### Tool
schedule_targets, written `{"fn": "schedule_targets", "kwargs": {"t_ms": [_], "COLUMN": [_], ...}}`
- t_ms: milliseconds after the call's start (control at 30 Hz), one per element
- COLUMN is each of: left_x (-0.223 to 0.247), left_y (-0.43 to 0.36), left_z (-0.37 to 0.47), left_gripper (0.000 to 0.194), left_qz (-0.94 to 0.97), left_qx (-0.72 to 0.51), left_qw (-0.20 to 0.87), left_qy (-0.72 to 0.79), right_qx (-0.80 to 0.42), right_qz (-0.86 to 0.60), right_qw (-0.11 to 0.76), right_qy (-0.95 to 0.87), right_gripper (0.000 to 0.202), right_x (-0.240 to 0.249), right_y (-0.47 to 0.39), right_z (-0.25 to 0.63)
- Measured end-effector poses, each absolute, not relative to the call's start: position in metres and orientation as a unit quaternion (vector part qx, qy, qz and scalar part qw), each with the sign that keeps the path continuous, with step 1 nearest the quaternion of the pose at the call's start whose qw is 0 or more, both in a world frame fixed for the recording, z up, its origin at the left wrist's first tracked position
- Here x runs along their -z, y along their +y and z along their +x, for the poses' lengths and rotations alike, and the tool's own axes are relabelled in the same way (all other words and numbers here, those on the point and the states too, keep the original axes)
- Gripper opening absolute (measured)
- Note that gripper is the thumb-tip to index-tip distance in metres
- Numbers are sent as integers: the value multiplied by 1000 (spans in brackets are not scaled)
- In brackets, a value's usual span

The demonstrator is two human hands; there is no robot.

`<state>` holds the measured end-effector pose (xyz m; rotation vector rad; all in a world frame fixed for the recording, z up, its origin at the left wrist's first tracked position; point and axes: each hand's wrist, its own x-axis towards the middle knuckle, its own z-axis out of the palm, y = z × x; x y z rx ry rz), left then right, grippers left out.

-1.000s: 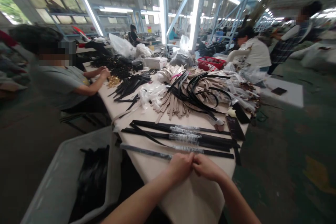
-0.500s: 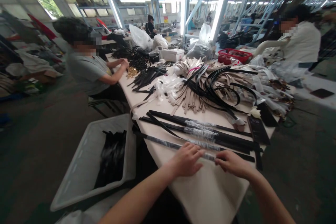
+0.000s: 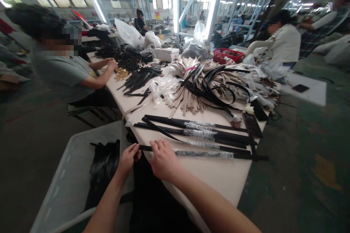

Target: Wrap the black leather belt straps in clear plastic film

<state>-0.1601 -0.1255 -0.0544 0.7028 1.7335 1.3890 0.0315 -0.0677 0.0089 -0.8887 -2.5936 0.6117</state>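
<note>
A long black strap (image 3: 242, 156) lies along the near side of the table, its middle wrapped in clear plastic film (image 3: 203, 154). At the table's left edge, my left hand (image 3: 129, 161) pinches the strap's left end between thumb and fingers. Close beside it, my right hand (image 3: 164, 159) is closed over the strap with bent fingers, hiding a short length of it. Just beyond lie several more black straps (image 3: 164, 131), roughly parallel, also with film round their middles. One strap crosses the others at a slant.
A white bin (image 3: 68, 153) with black pieces (image 3: 105, 171) stands left below the table (image 3: 213, 178). Farther back are a pile of beige strips (image 3: 188, 102), coiled black straps (image 3: 218, 80), gold-coloured parts (image 3: 122, 74) and a red basket (image 3: 226, 55). A co-worker (image 3: 60, 65) sits at the left.
Both hands have moved left along the strap, from its wrapped part to its left end. My left hand now pinches that end. The camera view has turned right.
</note>
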Motion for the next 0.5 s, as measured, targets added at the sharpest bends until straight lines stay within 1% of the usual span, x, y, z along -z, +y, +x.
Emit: {"fn": "schedule_targets", "kwargs": {"t_ms": [33,100,133,167,233,300,367,500], "left_x": [48,32,24,16,4,0,1,9], "left_y": [-130,-141,-147,-153,-162,-165,-160,-134], "left_z": [-158,-163,-170,-179,-199,-217,-226,-217], "left_gripper": [42,34,29,23,13,10,14,25], "left_qz": [265,248,241,234,206,173,158,184], "left_qx": [-576,-619,-643,-670,-719,-741,-737,-724], "left_qw": [389,371,355,332,276,235,234,282], "left_qy": [669,647,634,622,604,605,614,602], "right_qx": [-197,-175,-166,-157,-134,-109,-96,-97], "right_qz": [-303,-280,-271,-267,-280,-311,-351,-402], "right_qw": [156,129,118,112,110,103,88,54], "right_qy": [-919,-935,-941,-944,-944,-938,-927,-909], "right_gripper": [54,31,23,19,18,19,20,18], "right_x": [-8,-7,-8,-8,-9,-10,-10,-9], "right_y": [-69,-67,-65,-61,-53,-44,-34,-18], "right_z": [15,3,5,14,42,77,111,174]}}
